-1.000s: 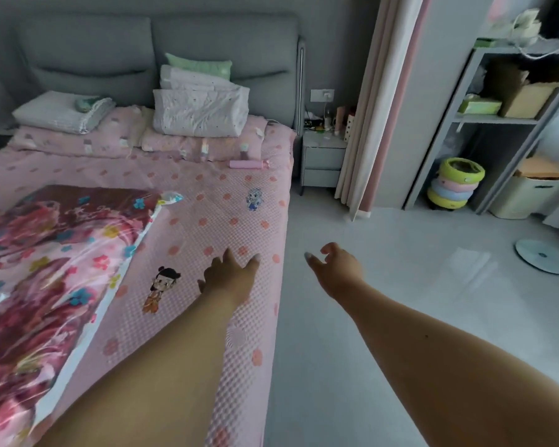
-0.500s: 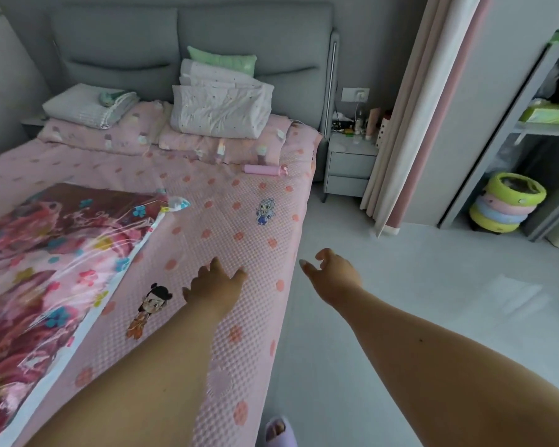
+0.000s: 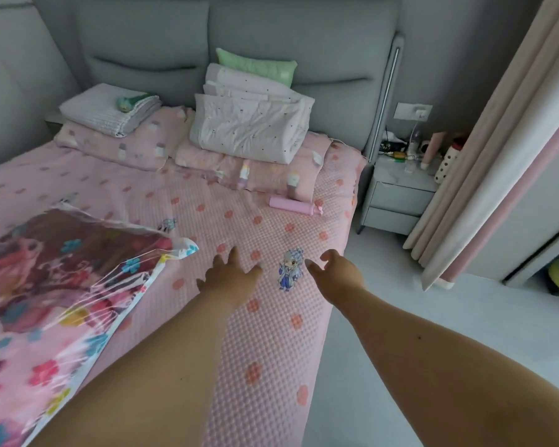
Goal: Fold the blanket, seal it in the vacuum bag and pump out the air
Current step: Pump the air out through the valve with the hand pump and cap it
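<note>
- Your view has swung left and fwd vs. a sec ago: shelf gone from frame, and the pink cylinder hand pump (image 3: 292, 205) by the pillows now sits nearer the middle.
- Both arms have reached further over the pink dotted quilted bed (image 3: 207, 201). Left hand (image 3: 231, 274): fingers spread, holding nothing, low over the cover. Right hand (image 3: 334, 275): fingers loosely curled, also empty, just right of the cartoon patch.
- Floral red-pink blanket (image 3: 55, 272) already lies folded inside the clear plastic vacuum bag (image 3: 117, 285), on the bed at your left, well apart from both hands.
- Can't tell if the zip's shut.
- Judgement: you're prob. heading for the pump, so pumping is what's left; it's beyond both hands, keep reaching.
</note>
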Demonstrator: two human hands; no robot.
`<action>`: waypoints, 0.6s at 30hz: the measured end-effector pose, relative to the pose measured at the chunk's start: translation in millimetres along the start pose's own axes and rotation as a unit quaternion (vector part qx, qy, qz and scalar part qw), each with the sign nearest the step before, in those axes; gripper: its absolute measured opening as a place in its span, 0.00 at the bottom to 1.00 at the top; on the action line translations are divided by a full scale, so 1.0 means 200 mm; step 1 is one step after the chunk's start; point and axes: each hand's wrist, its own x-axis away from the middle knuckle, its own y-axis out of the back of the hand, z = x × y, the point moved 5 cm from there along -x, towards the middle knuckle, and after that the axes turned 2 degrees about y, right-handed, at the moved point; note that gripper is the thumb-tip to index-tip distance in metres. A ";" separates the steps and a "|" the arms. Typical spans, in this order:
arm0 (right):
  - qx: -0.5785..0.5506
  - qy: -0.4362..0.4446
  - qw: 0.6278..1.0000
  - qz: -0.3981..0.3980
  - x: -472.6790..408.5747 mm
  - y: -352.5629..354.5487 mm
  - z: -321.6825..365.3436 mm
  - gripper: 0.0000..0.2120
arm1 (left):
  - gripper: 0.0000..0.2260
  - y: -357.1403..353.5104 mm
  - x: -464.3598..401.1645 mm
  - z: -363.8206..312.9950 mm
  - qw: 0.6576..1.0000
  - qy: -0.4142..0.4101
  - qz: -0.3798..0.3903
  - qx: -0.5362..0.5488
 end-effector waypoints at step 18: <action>0.172 0.096 0.967 0.164 -2.10 -0.48 -0.20 0.25 | 0.40 -0.53 -1.29 -0.32 0.985 0.121 0.086 0.084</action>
